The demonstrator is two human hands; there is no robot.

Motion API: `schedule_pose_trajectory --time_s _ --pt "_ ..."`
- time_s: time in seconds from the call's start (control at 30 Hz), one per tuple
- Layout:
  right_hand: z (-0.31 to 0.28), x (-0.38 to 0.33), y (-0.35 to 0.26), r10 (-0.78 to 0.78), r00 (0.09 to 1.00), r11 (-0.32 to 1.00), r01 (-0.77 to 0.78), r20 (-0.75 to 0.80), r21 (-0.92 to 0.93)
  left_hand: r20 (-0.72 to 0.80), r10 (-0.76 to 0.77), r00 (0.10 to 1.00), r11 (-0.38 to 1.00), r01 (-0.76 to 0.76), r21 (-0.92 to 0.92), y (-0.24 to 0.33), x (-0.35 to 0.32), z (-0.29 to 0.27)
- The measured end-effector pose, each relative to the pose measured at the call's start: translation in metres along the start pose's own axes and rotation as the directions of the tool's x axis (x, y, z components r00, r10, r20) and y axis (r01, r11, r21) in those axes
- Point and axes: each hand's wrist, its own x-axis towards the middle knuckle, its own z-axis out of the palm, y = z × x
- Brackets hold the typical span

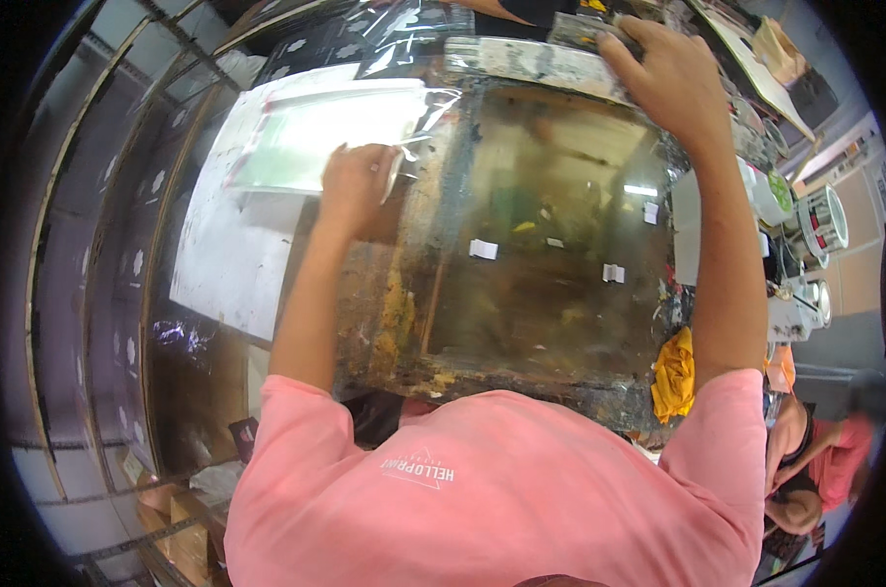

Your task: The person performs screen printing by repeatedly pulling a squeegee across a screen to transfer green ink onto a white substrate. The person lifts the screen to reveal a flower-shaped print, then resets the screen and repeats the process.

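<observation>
Over the left part of the bench, a shiny clear plastic sheet lies on white paper. My left hand pinches the sheet's right edge, with its fingers closed. At the far right, my right hand is curled over the right end of a paint-stained pale bar; its fingertips are partly hidden. Between my arms is a glossy brown work surface with a dark, stained border. Small white paper pieces are stuck on it.
A crumpled yellow cloth lies by the bench's near right corner. White tubs stand to the right. Tall metal racks line the left side. Another person in a pink top sits at the lower right. Black plastic-wrapped sheets lie at the back.
</observation>
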Motion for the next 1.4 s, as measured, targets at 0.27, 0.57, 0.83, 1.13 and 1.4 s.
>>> schedule_pose_trajectory --time_s 0.27,0.57,0.83,1.13,1.4 --pt "-0.001 0.016 -0.013 -0.049 0.996 0.995 0.055 -0.071 0.082 0.255 0.247 0.935 0.968 -0.228 -0.103 0.154 -0.053 0.147" --pt "-0.014 0.018 -0.003 -0.029 0.998 0.985 0.038 -0.052 0.17 0.273 0.391 0.879 0.919 -0.355 -0.174 0.245 -0.055 0.18" --pt "-0.006 0.026 0.001 0.005 0.996 0.995 0.004 -0.091 0.097 0.279 0.416 0.865 0.906 -0.369 -0.208 0.246 -0.053 0.178" --pt "-0.008 0.022 -0.019 0.013 0.999 0.989 -0.008 -0.031 0.151 0.192 0.405 0.894 0.902 -0.356 -0.244 0.234 -0.059 0.175" --pt "0.004 -0.042 -0.033 0.049 0.998 0.998 -0.051 0.05 0.048 0.086 -0.38 0.921 0.293 0.208 -0.933 0.148 -0.007 0.042"
